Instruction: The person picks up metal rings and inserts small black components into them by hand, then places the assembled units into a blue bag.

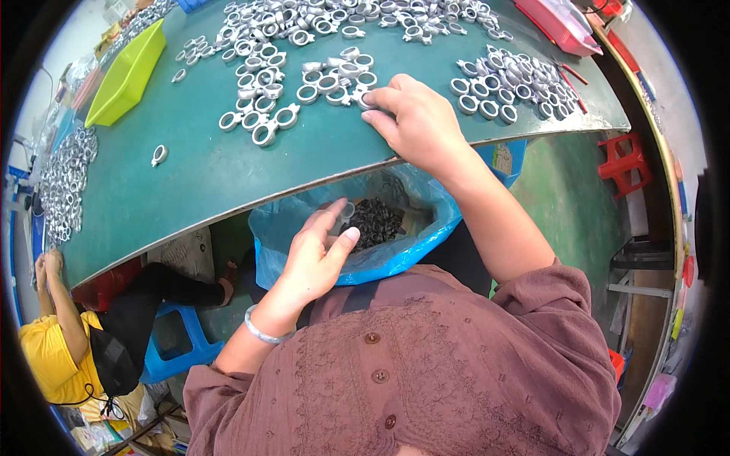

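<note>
My right hand [417, 121] reaches over the green table [205, 178] near its front edge. Its thumb and fingers close on a silver metal ring clamp [366, 100], partly hidden by them, beside a small cluster of similar rings [334, 78]. Lower down, my left hand [313, 258] is over a blue plastic bag [403, 258] in my lap, fingers stretched and thumb apart. A pale ring [347, 212] shows just past its fingers; I cannot tell whether they touch it. Small dark parts [374, 222] lie inside the bag.
More rings lie in a large heap [304, 23] at the back and a pile [517, 80] at right, by red-handled pliers [574, 87]. A yellow-green tray [129, 72] and pink bin [563, 26] stand on the table. A co-worker in yellow [57, 349] sits at left.
</note>
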Tool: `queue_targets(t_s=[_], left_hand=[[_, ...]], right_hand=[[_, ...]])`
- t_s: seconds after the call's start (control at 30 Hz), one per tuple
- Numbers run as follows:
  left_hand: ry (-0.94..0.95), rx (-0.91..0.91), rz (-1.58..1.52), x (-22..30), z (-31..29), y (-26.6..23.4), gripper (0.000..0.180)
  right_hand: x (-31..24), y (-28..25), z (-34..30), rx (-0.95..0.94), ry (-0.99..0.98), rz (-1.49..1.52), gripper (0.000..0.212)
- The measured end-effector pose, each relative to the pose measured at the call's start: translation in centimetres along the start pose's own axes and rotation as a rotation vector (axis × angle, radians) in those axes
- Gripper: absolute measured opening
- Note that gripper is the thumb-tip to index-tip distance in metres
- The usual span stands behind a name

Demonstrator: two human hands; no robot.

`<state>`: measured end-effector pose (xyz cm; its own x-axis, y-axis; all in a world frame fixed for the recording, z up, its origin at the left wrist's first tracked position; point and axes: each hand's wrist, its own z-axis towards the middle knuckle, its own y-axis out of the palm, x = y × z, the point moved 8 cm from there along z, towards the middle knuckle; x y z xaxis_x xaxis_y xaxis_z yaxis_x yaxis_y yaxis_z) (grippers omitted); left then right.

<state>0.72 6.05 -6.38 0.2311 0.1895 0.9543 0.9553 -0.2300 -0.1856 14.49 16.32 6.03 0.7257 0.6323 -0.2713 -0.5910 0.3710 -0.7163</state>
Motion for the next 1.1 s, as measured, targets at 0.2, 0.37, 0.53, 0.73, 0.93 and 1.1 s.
queue_targets(t_s=[0.2, 0.37, 0.53, 0.73, 0.93, 1.1], left_hand=[[0.189, 0.013, -0.167, 3.0, -0.3, -1.0, 0.035], [0.501, 0.151, -0.369, 7.5, -0.4, -2.4, 0.043], [0.553, 0.116, -0.357, 7.6, 0.0, -2.1, 0.033], [0.589, 0.183, -0.142, 7.8, -0.6, -2.2, 0.034], [0.597, 0.203, -0.064, 7.8, -0.8, -2.1, 0.033], [0.585, 0.235, -0.001, 7.4, -0.9, -2.1, 0.033]], right_hand=[[-1.2, 0.1, -1.0, -0.056, 0.106, 0.508, 0.008], [-4.4, 0.2, -4.1, -0.082, 0.202, 1.002, 0.009], [-4.4, 1.5, -6.0, -0.083, 0.267, 1.145, 0.015], [-4.0, 1.9, -6.7, -0.121, 0.351, 1.197, 0.020], [-4.2, 1.0, -6.5, -0.135, 0.319, 1.102, 0.018], [-4.5, 0.9, -6.6, -0.142, 0.304, 1.137, 0.016]])
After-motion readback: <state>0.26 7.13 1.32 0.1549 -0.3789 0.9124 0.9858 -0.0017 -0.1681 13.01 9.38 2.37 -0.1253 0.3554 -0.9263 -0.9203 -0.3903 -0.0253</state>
